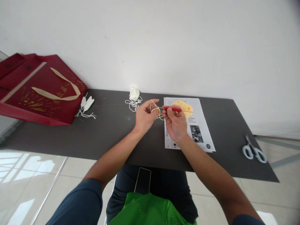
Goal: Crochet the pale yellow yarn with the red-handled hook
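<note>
My left hand (145, 116) is closed on pale yellow yarn (155, 110), which loops about its fingers. My right hand (175, 124) pinches the red handle of a crochet hook (173, 109), with one thin metal end reaching the yarn at my left hand and the other pointing right. Both hands are raised over the dark table. Behind the right hand, a round yellow yarn piece (185, 105) lies on printed sheets (203, 131); its lower part is partly covered by the hand. Whether the hook's tip passes through a loop is too small to tell.
A ball of white yarn (134, 93) with loose strands lies near the wall. A dark red gift bag (47, 90) leans at the left, beside white pieces with strings (88, 103). Scissors (254, 150) rest at the table's right end. A phone (142, 180) is on my lap.
</note>
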Demonstrator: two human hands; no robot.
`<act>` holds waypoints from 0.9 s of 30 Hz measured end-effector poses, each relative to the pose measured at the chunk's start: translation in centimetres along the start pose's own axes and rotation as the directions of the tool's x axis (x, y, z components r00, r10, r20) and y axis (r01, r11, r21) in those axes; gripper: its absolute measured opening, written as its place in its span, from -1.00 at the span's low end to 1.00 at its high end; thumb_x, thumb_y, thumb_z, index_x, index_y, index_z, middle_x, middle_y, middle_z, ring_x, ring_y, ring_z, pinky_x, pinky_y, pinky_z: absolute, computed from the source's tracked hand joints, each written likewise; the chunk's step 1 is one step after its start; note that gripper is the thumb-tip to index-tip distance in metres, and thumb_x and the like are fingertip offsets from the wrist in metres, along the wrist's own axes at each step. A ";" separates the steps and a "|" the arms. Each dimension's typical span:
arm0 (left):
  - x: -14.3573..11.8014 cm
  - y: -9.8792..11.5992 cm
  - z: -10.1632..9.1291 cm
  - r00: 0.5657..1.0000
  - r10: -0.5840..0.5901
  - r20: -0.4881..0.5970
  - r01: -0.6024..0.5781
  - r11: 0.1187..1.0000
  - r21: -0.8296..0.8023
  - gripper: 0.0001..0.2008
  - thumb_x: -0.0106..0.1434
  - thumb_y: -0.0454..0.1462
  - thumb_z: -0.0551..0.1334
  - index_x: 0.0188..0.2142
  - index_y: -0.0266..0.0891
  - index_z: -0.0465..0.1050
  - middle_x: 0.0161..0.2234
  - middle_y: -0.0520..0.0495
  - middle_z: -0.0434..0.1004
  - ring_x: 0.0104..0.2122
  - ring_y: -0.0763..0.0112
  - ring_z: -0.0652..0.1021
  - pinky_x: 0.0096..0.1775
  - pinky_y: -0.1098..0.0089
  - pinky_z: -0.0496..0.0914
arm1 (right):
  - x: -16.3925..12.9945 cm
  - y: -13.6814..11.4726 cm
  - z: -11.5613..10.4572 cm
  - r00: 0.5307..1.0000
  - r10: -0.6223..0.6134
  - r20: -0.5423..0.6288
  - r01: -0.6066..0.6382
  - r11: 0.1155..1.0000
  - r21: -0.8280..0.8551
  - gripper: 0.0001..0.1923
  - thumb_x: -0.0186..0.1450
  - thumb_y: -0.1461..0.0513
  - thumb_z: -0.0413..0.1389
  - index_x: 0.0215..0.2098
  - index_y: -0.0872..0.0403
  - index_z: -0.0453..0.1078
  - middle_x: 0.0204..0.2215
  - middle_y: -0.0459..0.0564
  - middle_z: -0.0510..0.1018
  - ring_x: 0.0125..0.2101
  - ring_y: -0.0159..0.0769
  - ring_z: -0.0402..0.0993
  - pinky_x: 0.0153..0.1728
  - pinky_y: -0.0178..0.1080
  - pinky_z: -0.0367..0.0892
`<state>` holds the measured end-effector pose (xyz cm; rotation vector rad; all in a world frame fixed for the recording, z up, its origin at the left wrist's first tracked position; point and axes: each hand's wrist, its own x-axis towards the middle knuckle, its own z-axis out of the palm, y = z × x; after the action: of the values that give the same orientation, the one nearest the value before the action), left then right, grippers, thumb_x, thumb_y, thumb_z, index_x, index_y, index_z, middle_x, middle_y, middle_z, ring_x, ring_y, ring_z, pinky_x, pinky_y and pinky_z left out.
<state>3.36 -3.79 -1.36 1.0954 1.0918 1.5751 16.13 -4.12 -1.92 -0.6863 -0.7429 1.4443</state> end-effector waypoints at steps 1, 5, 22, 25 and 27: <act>-0.1 0.0 0.0 1.000 0.012 0.000 -0.012 1.000 0.014 -0.63 0.06 -0.35 0.35 -0.08 -0.20 0.58 -0.45 0.08 0.46 -0.48 0.54 0.41 -0.40 0.47 0.31 | 0.0 0.0 0.0 1.000 0.000 0.002 0.000 1.000 -0.006 -0.80 0.22 0.14 0.38 -0.29 -0.03 0.47 -0.26 -0.15 0.71 -0.38 -0.49 0.59 -0.29 -0.39 0.58; -0.2 0.1 0.0 0.999 0.052 -0.009 -0.051 0.995 0.081 -0.64 0.09 -0.35 0.34 -0.07 -0.19 0.59 -0.42 0.06 0.45 -0.47 0.54 0.39 -0.41 0.48 0.30 | 0.0 -0.2 0.1 1.000 -0.016 -0.005 0.015 1.000 -0.014 -0.81 0.22 0.15 0.37 -0.29 -0.04 0.47 -0.28 -0.16 0.70 -0.39 -0.49 0.57 -0.31 -0.39 0.56; -0.4 0.7 0.1 0.999 0.044 -0.024 -0.043 0.998 0.039 -0.65 0.06 -0.34 0.38 -0.11 -0.17 0.59 -0.46 0.09 0.47 -0.51 0.54 0.39 -0.44 0.45 0.30 | -0.5 -1.2 -0.1 0.953 -0.303 0.010 0.299 0.934 -0.195 -0.82 0.23 0.16 0.35 -0.31 -0.09 0.42 -0.31 -0.15 0.65 -0.49 -0.44 0.46 -0.43 -0.29 0.42; -0.4 0.8 0.1 0.998 0.044 -0.034 -0.042 0.998 0.037 -0.67 0.06 -0.35 0.39 -0.13 -0.18 0.59 -0.48 0.10 0.46 -0.53 0.55 0.38 -0.46 0.46 0.29 | -0.5 -1.1 0.0 0.954 -0.301 -0.004 0.293 0.932 -0.212 -0.80 0.22 0.13 0.36 -0.31 -0.10 0.42 -0.31 -0.15 0.64 -0.49 -0.44 0.46 -0.42 -0.28 0.43; -0.4 0.9 0.1 0.998 0.048 -0.038 -0.046 0.998 0.034 -0.68 0.07 -0.35 0.38 -0.13 -0.19 0.59 -0.49 0.10 0.47 -0.54 0.55 0.38 -0.47 0.46 0.29 | -0.5 -1.0 0.0 0.953 -0.304 -0.009 0.296 0.933 -0.207 -0.80 0.22 0.13 0.36 -0.31 -0.09 0.42 -0.31 -0.14 0.64 -0.48 -0.43 0.48 -0.42 -0.28 0.42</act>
<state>3.42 -4.38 -0.54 1.1241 1.1283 1.6261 16.71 -4.62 -1.12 -0.7217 -0.9298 1.0812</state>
